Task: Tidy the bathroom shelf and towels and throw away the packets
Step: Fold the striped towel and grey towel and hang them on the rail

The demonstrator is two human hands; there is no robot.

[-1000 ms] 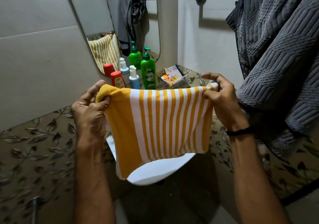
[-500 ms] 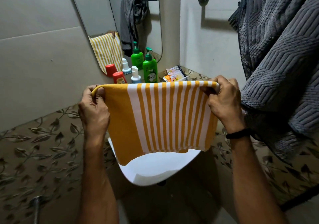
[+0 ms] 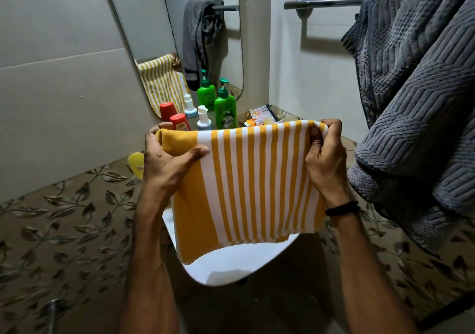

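Note:
A folded yellow-and-white striped towel [image 3: 246, 184] hangs in front of me over the white basin. My left hand [image 3: 167, 161] grips its top left corner, thumb stretched across the front. Its top right corner is pinched by my right hand [image 3: 325, 156]. Behind the towel, on the shelf [image 3: 288, 115] in the corner, stand a green pump bottle [image 3: 225, 110], a small white pump bottle [image 3: 203, 120] and a red bottle [image 3: 180, 122]. Several packets [image 3: 262, 116] lie to their right, partly hidden by the towel's top edge. A grey towel [image 3: 416, 97] hangs bunched on the rail [image 3: 323, 2] at the right.
A mirror [image 3: 180, 32] leans on the left wall and reflects the bottles and towels. A yellow bottle [image 3: 136, 164] lies on the leaf-patterned counter [image 3: 64, 220] by my left wrist. The white basin [image 3: 239, 264] sits below the towel. A metal tap [image 3: 52, 308] shows at the lower left.
Both hands have lowered the towel slightly and my left thumb now spreads across its front. The view has tilted down, so a yellow bottle shows at the left.

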